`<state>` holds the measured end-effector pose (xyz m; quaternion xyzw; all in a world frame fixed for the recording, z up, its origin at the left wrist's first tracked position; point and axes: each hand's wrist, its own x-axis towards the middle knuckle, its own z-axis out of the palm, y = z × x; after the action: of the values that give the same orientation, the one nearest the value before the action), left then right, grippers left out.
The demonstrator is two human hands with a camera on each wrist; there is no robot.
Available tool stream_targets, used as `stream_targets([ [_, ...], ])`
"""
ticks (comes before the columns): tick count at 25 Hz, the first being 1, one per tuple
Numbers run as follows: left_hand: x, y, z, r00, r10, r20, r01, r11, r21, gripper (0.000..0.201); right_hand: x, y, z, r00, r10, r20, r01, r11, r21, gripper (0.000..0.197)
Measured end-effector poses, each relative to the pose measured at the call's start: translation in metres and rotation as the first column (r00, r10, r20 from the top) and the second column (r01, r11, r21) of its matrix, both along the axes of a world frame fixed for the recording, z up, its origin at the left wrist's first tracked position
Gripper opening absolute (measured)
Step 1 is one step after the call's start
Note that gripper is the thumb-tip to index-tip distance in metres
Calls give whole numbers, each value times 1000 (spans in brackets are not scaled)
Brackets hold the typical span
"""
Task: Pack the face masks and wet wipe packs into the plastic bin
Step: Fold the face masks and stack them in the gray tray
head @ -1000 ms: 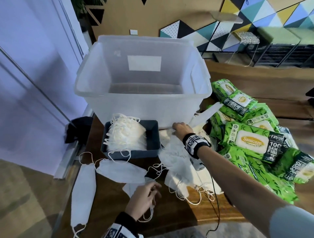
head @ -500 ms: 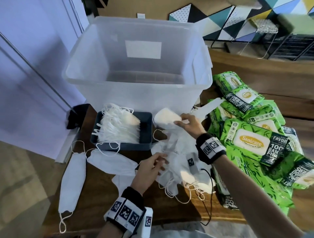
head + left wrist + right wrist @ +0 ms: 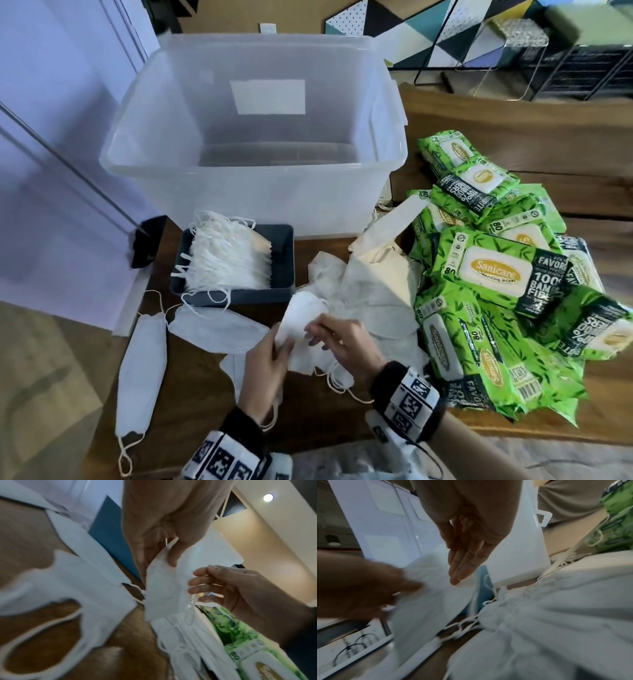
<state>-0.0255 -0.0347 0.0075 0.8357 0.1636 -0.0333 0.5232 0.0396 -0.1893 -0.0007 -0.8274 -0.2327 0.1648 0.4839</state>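
Note:
A white face mask (image 3: 301, 317) is held up over the wooden table, in front of the clear plastic bin (image 3: 246, 168), whose inside looks bare. My left hand (image 3: 263, 366) pinches the mask between thumb and fingers (image 3: 171, 559). The straight fingers (image 3: 458, 572) of my right hand (image 3: 329, 339) touch the mask's right edge. A dark tray (image 3: 286, 246) holds a stack of masks (image 3: 226, 263). More masks lie loose in a pile (image 3: 376, 291) under my hands. Green wet wipe packs (image 3: 493, 270) are heaped on the right.
Two flat masks (image 3: 140, 370) (image 3: 219, 329) lie near the table's left edge. A black object (image 3: 147, 243) sits at that edge beside the bin. Behind the table stand wire-frame furniture and a patterned wall.
My right hand has brought a mask back from near the bin to my left hand, which now grips it. The view has tilted down and closer.

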Motion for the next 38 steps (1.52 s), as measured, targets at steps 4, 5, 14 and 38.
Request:
stream_targets([
  [4, -23, 32, -14, 976, 132, -175, -151, 984, -100, 33, 78, 23, -22, 952, -19, 305, 105, 958, -268, 11],
  [5, -27, 35, -15, 969, 131, -210, -164, 975, -150, 36, 98, 32, -28, 934, 96, 344, 50, 918, -394, 12],
  [14, -39, 43, -14, 920, 312, -238, -375, 878, -297, 8, 140, 39, -22, 918, 396, 0, -297, 688, -662, 24],
  [38, 30, 8, 18, 918, -52, -394, -176, 836, -520, 46, 61, -45, 16, 572, -104, -813, 777, 387, 497, 7],
])
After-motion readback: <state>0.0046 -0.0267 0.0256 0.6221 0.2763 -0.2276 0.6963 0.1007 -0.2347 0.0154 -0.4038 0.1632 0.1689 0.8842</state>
